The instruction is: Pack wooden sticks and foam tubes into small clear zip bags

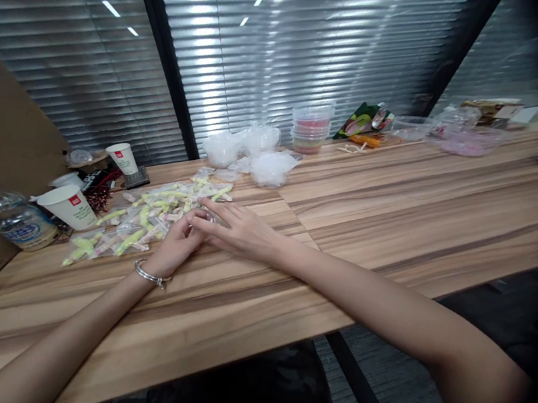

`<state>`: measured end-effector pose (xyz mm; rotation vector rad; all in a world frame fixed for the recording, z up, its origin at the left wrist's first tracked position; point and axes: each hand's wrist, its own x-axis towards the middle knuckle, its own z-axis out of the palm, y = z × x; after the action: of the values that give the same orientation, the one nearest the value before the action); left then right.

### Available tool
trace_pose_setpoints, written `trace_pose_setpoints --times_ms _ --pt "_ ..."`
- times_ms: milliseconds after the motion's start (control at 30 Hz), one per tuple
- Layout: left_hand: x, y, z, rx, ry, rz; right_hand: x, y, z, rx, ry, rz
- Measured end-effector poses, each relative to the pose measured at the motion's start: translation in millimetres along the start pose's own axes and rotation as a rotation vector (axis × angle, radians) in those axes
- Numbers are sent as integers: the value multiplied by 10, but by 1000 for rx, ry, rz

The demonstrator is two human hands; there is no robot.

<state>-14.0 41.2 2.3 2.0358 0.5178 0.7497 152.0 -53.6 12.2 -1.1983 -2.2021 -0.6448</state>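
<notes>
Table edge: wooden table (398, 214) runs from the person's lap out to the blinds; both forearms lie across it.
Left hand: left hand (175, 246), a bracelet (151, 275) on the wrist, rests at the near edge of the packet pile, fingers curled in toward the right hand's fingertips; whether anything is pinched between them I cannot tell.
Right hand: right hand (235, 227) lies flat, fingers spread and apart, tips on the clear packets; clamped on nothing visible.
Packets: clear packets of yellow-green pieces (145, 220) spread on the table, left of centre, directly under and beyond both hands.
Left side: two paper cups (69, 205), one lying, one upright behind; a plastic bottle (8, 220) on its side beside cardboard.
Mid-table: crumpled clear bags (256, 152).
Far: stacked plastic tubs (310, 127), a green snack bag (365, 120), more clear containers (465, 140) toward the right end.
</notes>
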Motion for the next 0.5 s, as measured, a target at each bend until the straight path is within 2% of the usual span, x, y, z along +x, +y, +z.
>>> trace_pose_setpoints --times_ms 200,300,433,500 --pt "4 27 8 5 88 100 -3 -22 -10 32 -39 9" --pt "0 29 4 99 88 114 -6 -21 18 94 -15 119" --pt "3 45 -10 194 25 124 -32 4 98 173 12 293" --pt "7 57 -19 248 48 174 -44 22 130 228 33 332"
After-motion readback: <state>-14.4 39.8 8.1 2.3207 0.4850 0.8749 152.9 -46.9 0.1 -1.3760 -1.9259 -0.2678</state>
